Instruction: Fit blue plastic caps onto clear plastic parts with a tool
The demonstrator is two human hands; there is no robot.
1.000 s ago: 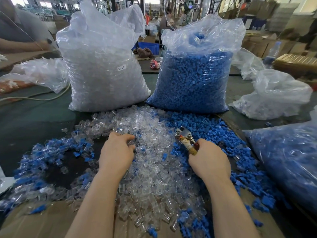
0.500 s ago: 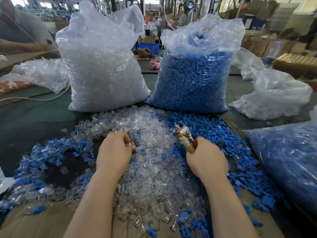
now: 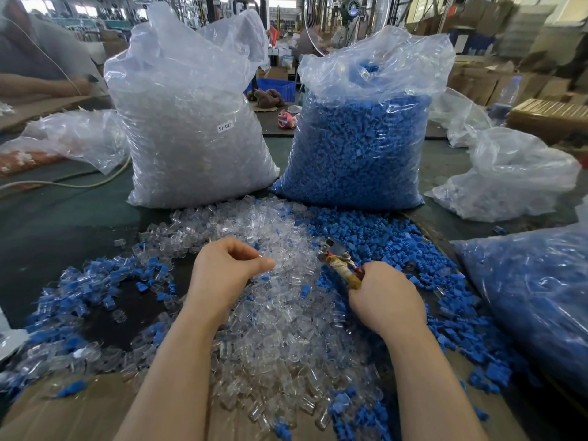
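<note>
Pliers (image 3: 340,261) sit gripped in the right hand (image 3: 386,299), jaws toward the left hand (image 3: 227,270), which pinches a clear part (image 3: 265,261) ready for capping.

Ahead of you, the bag of clear parts (image 3: 194,122) and the bag of blue caps (image 3: 359,138) stand upright just beside each other, blocking forward reach. A third bag (image 3: 534,297) walls off your right. Loose parts (image 3: 280,329) cover the centre. Bare green table (image 3: 57,224) lies open at far left.

Two hands (image 3: 227,268), one tool (image 3: 339,261), two upright bags (image 3: 191,122).
</note>
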